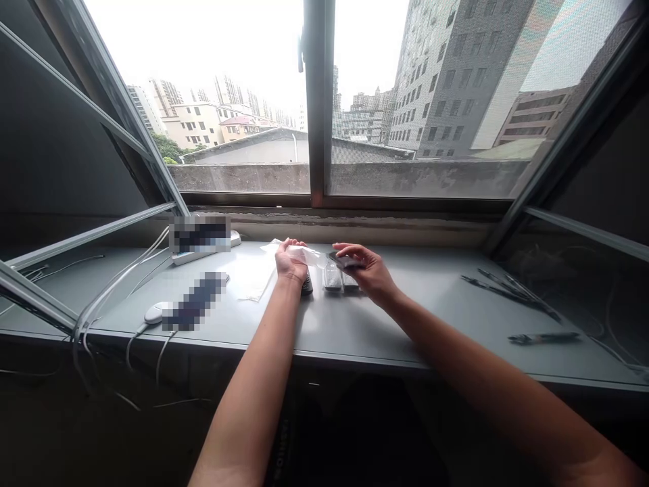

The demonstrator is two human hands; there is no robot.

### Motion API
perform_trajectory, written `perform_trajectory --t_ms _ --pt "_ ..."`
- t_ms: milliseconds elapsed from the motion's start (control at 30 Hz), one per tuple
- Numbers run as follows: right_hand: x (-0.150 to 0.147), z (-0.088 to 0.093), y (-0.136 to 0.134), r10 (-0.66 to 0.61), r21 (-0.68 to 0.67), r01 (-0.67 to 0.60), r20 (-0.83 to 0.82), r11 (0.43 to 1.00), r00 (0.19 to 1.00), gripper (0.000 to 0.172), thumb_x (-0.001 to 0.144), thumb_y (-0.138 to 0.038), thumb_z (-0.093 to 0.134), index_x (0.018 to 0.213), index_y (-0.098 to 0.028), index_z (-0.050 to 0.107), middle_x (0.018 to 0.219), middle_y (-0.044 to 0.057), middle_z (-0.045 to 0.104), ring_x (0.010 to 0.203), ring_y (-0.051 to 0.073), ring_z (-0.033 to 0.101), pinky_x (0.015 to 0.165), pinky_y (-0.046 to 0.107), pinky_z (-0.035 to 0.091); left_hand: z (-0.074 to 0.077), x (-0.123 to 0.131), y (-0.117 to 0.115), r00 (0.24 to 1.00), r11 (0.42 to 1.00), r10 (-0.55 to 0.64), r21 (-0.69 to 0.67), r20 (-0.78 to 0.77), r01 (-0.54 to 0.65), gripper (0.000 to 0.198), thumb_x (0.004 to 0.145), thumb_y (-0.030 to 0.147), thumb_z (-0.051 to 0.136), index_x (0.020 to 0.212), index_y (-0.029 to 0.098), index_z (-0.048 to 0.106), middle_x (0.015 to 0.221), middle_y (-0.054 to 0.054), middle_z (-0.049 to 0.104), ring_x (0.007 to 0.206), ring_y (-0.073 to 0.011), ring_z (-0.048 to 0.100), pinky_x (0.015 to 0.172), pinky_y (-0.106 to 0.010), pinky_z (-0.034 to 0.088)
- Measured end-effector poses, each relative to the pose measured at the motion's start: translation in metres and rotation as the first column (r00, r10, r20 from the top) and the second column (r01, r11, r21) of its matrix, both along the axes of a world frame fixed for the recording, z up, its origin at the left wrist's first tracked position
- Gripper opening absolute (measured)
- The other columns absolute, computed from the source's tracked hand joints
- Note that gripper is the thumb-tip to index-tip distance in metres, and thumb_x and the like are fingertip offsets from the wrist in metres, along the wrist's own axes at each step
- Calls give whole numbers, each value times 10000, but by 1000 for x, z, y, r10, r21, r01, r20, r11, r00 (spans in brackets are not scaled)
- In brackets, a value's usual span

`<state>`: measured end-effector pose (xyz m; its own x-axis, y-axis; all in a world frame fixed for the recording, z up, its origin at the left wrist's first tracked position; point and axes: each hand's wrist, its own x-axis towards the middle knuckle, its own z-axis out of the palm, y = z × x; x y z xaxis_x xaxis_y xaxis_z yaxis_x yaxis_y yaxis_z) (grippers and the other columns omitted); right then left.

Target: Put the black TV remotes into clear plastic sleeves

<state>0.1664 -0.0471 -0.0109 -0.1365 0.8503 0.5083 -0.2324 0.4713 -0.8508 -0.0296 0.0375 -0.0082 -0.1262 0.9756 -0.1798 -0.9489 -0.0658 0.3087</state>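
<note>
Palm up, my left hand [291, 260] is closed on a clear plastic bag [310, 256] that stretches toward the right. My right hand [365, 267] grips a dark, flat, handheld object [347, 260] close to the bag's end; its kind is mostly hidden by my fingers. Below it, two dark handheld devices wrapped in clear plastic lie side by side: the left wrapped device [332, 279] and the right wrapped device [349, 283]. A black device with small buttons [307, 284] shows partly behind my left wrist. More clear plastic bags [257, 284] lie flat left of my left hand.
At left are a blurred-out phone-like object [197, 302], a white round charger [156, 312], a power strip [234, 238] and hanging white cables [109, 274]. Several pens [512, 294] and a single pen [543, 338] lie right. Metal frame bars [96, 233] and a window sill bound the desk [405, 331].
</note>
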Motion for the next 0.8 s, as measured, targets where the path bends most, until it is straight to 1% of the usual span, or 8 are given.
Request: perform_trajectory --t_ms 67,133,200,300,400,567,700,800 --pt "0 1 -2 -49 126 41 64 991 997 313 749 -377 972 954 -238 781 1407 110 698 1477 306 533 1265 484 378 1 0 -1 1000 1000 -5 -5 3 5 104 943 147 615 854 170 566 726 17 605 605 -100 631 674 -224 550" --pt "1 2 -3 -81 196 60 102 979 991 286 777 -401 952 961 -251 791 1397 112 706 1530 311 478 1283 500 350 2 1 -2 1000 1000 -5 -8 3 5 103 947 149 611 858 171 564 723 18 601 605 -101 630 670 -222 549" --pt "0 1 -3 -100 225 68 136 972 986 252 822 -408 919 988 -259 803 1345 109 734 1515 312 498 1279 520 352 3 1 -3 1000 1000 0 -9 1 0 104 952 152 606 861 174 560 724 19 597 605 -102 627 667 -222 549" --pt "-1 0 -3 -124 217 88 156 972 980 249 864 -405 880 1051 -254 815 1278 101 755 1400 305 603 1243 510 402 3 1 -3 1000 1000 1 -6 -10 -1 107 961 160 598 867 180 553 733 14 592 609 -104 623 659 -222 548" --pt "-2 0 -4 -124 100 109 154 989 980 329 886 -446 848 1132 -232 803 1179 83 767 1167 273 703 1101 453 523 2 -1 -1 1000 1000 26 -5 12 -26 122 997 210 580 883 187 545 740 12 576 615 -108 615 661 -228 558" --pt "-3 0 -7 -26 -139 48 154 989 988 500 930 -543 755 1302 -209 752 969 35 739 843 194 683 763 319 595 -2 -7 5 983 987 156 -52 102 -151 248 1082 364 467 914 191 524 806 -19 603 669 -132 648 700 -276 599" --pt "-3 0 -7 -19 -270 60 155 961 988 629 971 -555 687 1499 -219 626 798 -2 665 546 131 566 456 254 475 -4 -12 9 962 973 231 -48 148 -226 314 1106 411 393 891 200 483 814 -22 596 673 -131 653 730 -285 616" --pt "-2 2 -8 -2 -350 44 120 936 993 604 973 -517 682 1480 -194 625 787 8 675 465 107 517 366 224 367 -3 -16 11 955 970 243 -48 170 -238 329 1108 436 387 891 202 469 811 -22 591 678 -132 655 729 -284 621"
